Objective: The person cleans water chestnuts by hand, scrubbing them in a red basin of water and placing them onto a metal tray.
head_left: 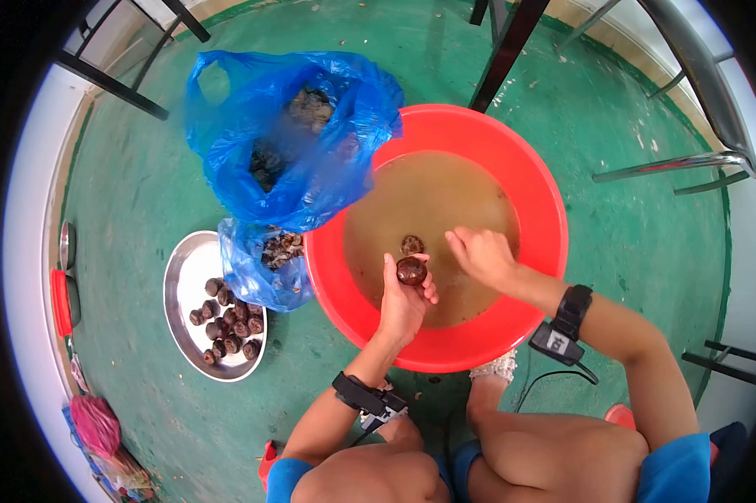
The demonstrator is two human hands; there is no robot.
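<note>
Over the murky water of a red basin (539,210), my left hand (405,306) holds a dark brown round bulb (411,271), its fingers wrapped round it. Just beyond, another brown bulb (411,245) shows at the water, close to my left hand's fingertips. To the right, my right hand (483,256) hangs over the water with its fingers curled and closed; whatever they hold, if anything, is hidden or too small to name.
A large blue plastic bag (361,88) with dark scraps overlaps the basin's left rim. Below it is a smaller blue bag (256,281) with peelings. An oval metal tray (175,314) holds several brown bulbs. Chair legs (512,54) stand behind the basin.
</note>
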